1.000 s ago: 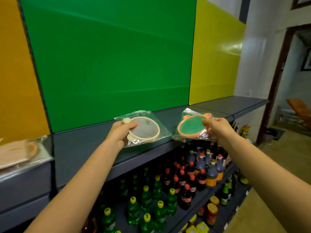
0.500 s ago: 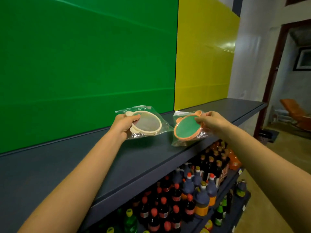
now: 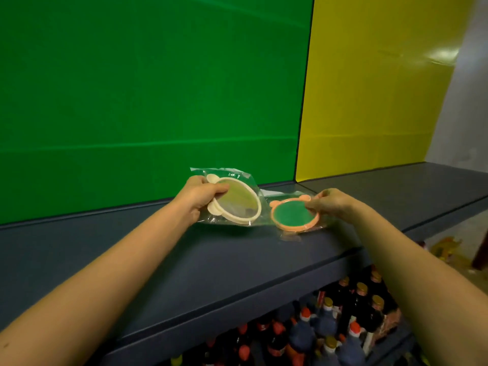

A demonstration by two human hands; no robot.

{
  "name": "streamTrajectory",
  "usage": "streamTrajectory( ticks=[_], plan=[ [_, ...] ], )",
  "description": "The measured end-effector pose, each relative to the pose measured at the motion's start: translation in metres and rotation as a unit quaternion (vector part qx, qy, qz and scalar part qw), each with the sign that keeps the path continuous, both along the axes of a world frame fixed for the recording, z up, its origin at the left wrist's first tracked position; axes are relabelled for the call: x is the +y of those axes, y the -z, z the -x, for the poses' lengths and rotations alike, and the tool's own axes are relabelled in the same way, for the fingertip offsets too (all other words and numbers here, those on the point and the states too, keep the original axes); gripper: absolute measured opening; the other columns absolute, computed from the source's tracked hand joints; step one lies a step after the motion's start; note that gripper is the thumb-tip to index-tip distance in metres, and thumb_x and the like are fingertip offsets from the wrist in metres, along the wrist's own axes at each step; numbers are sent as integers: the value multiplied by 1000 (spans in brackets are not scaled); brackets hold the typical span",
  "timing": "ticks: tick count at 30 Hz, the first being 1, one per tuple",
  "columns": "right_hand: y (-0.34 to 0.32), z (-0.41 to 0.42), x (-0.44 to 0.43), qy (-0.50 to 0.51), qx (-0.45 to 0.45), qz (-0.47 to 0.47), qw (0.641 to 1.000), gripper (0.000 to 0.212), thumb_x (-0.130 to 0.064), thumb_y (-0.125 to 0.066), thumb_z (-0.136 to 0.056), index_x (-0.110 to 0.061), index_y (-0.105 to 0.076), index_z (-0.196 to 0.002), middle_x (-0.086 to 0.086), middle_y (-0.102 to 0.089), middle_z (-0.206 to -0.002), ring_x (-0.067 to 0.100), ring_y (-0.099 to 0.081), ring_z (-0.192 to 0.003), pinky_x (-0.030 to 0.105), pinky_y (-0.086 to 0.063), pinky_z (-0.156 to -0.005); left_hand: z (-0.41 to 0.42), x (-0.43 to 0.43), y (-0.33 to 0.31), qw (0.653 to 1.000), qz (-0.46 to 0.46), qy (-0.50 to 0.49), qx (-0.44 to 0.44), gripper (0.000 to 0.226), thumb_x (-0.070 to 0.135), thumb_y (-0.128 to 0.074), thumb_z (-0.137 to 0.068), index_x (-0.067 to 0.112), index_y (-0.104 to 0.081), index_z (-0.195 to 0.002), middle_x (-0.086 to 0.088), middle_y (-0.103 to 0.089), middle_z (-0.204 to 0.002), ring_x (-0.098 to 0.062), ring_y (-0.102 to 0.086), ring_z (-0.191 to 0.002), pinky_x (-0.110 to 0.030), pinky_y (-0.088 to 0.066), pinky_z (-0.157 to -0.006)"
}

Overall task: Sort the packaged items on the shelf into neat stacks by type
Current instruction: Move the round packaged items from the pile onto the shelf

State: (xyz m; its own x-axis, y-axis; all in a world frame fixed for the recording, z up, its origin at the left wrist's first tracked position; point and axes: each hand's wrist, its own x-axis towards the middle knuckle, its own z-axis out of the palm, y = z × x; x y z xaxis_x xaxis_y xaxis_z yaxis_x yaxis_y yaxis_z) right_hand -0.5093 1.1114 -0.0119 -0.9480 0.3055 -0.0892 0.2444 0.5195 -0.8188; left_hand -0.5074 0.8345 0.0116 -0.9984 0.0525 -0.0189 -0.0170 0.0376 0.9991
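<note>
1. The left hand (image 3: 198,194) grips a cream packet (image 3: 232,200) — a round, cream-rimmed item with two small ear-like tabs, sealed in a clear plastic bag. The fingers (image 3: 217,190) are closed over its left edge, thumb on top, between the two tabs.
2. That packet is tilted, its left side raised and its face turned up and to the right; whether its lower right edge rests on the shelf (image 3: 184,260) cannot be told.
3. The right hand (image 3: 333,204) holds an orange packet (image 3: 293,215) — a round item with an orange rim, a green centre and small ears on its far edge, also in a clear bag. Its fingers are pinched on the right rim.
4. The orange packet lies low and nearly flat, at or just above the shelf surface, just right of the cream one; their plastic bags meet or overlap between them.
5. Both packets sit at the middle of the dark grey shelf, nearer its back than its front lip.
6. Behind the shelf stand a green panel (image 3: 148,101) and, to the right, a yellow panel (image 3: 369,101); the packets lie just below the seam between them.
7. Under the shelf, bottles (image 3: 343,326) with red and yellow caps crowd a lower level.
</note>
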Motion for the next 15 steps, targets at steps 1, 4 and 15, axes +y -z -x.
streamTrajectory(
  ticks=[1,4,15],
  plan=[
    [5,10,7,-7,-6,-32,999,13,-16,-67,-84,-10,-56,-81,10,-62,-85,18,-58,-73,28,-49,-64,0,9,1,1000,0,-10,1,23,7,-67,-83,5,-50,-99,-11,-62,-76,-18,-61,-55,-21,-53,-41],
    [11,32,24,-58,-22,-118,991,26,-33,-70,-80,-12,-61,-91,8,-60,-94,20,-54,-86,29,-43,-69,-1,39,6,999,-31,-27,-13,19,4,-66,-83,7,-48,-87,-12,-63,-75,-14,-64,-44,-23,-55,-41],
    [-9,52,93,-158,104,-131,973,19,-32,-59,-89,-14,-62,-96,5,-62,-102,17,-53,-96,25,-38,-81,17,152,17,993,-62,-88,-40,6,0,-64,-83,-2,-59,-87,-4,-68,-48,-12,-65,-42,-26,-56,-46]
  ],
)
